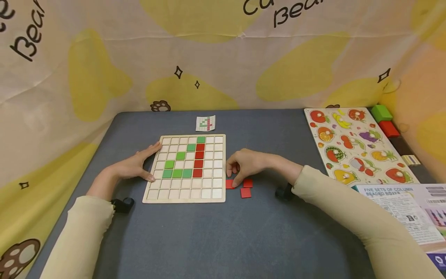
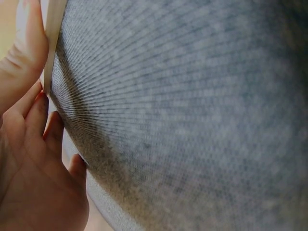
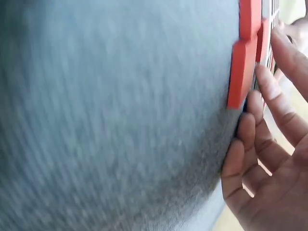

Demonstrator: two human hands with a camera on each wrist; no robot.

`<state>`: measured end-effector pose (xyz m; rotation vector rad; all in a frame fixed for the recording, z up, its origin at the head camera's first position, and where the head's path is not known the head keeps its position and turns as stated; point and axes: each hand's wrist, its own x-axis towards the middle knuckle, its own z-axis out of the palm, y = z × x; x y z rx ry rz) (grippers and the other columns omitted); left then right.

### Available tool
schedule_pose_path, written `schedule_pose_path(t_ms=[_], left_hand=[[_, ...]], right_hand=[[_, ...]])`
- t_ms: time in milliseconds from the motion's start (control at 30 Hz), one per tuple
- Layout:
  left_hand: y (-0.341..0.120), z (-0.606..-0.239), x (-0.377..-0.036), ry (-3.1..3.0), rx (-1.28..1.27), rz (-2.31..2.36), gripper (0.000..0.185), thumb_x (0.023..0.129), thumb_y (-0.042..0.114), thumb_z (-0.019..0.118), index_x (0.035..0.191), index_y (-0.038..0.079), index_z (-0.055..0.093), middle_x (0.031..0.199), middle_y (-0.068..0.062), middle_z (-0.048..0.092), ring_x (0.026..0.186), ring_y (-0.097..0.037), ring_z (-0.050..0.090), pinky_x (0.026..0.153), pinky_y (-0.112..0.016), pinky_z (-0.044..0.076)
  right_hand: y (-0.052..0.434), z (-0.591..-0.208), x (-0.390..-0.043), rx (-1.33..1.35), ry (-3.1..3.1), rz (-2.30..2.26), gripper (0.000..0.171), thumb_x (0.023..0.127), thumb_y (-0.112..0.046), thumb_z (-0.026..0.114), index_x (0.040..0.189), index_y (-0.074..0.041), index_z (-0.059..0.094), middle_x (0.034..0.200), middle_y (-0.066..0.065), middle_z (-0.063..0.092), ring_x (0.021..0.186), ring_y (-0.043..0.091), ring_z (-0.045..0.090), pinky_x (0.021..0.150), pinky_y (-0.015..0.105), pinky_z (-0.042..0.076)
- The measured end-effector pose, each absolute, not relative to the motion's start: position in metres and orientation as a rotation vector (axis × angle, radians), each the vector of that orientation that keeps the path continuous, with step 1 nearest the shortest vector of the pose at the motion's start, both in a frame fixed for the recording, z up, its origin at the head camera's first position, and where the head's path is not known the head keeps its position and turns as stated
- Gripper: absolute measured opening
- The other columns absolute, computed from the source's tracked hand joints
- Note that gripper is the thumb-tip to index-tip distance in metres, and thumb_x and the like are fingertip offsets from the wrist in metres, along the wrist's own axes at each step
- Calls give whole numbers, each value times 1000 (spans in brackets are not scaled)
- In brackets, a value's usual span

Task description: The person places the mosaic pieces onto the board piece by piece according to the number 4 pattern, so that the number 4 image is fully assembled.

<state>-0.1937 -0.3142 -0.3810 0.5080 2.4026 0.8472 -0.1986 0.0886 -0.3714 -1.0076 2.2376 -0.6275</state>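
A wooden grid board [image 1: 184, 200] lies on the table, with several green tiles [image 1: 177, 173] and a column of red tiles [image 1: 199, 155] set in its squares. My left hand [image 1: 134, 164] rests at the board's left edge, thumb and fingers spread along it. On the other side, my right hand [image 1: 249, 162] is low over a loose red tile [image 1: 229, 184] beside the board's right edge. Its thumb and index fingertips are right at that tile, which lies flat. Two more loose red tiles [image 1: 246, 192] lie just to the right, near the thumb.
Behind the board lies a small pattern card [image 1: 205, 123] with a green and red figure. A fruit puzzle board [image 1: 362, 147] takes up the far right, coloured blocks [image 1: 388, 128] beside it. A printed box [image 1: 400, 209] stands at the near right, close to my right sleeve.
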Motion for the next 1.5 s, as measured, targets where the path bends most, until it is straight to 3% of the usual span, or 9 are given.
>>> schedule_pose_path(t_ms=[433, 733, 1033, 1500], left_hand=[[-312, -381, -194, 2398, 506, 864, 122, 71, 18, 86, 160, 7, 3, 167, -20, -9, 153, -46, -12, 117, -70, -12], [-315, -384, -194, 2409, 486, 845, 123, 71, 22, 86, 160, 11, 3, 168, -17, -10, 154, -44, -13, 117, -69, -14], [-313, -381, -193, 2409, 487, 850, 124, 70, 24, 87, 160, 10, 3, 167, -17, -10, 154, -43, -14, 117, -69, -15], [-311, -380, -193, 2407, 489, 852, 123, 71, 20, 86, 160, 8, 3, 167, -19, -10, 153, -45, -13, 117, -70, -13]], right_hand=[[83, -373, -194, -1008, 2288, -601, 21, 72, -21, 86, 86, -19, 70, 86, -3, 66, 81, 8, 58, 73, 20, 49], [79, -363, -204, -969, 2306, -750, 13, 79, -11, 80, 83, -14, 68, 78, -2, 68, 70, 8, 59, 67, 21, 48], [37, -358, -182, -889, 2370, -985, 9, 83, -6, 69, 89, -12, 74, 79, -1, 74, 70, 5, 64, 64, 19, 48], [-8, -367, -161, -957, 2557, -817, 12, 83, -4, 71, 80, -14, 77, 78, -4, 74, 75, 10, 62, 66, 19, 48]])
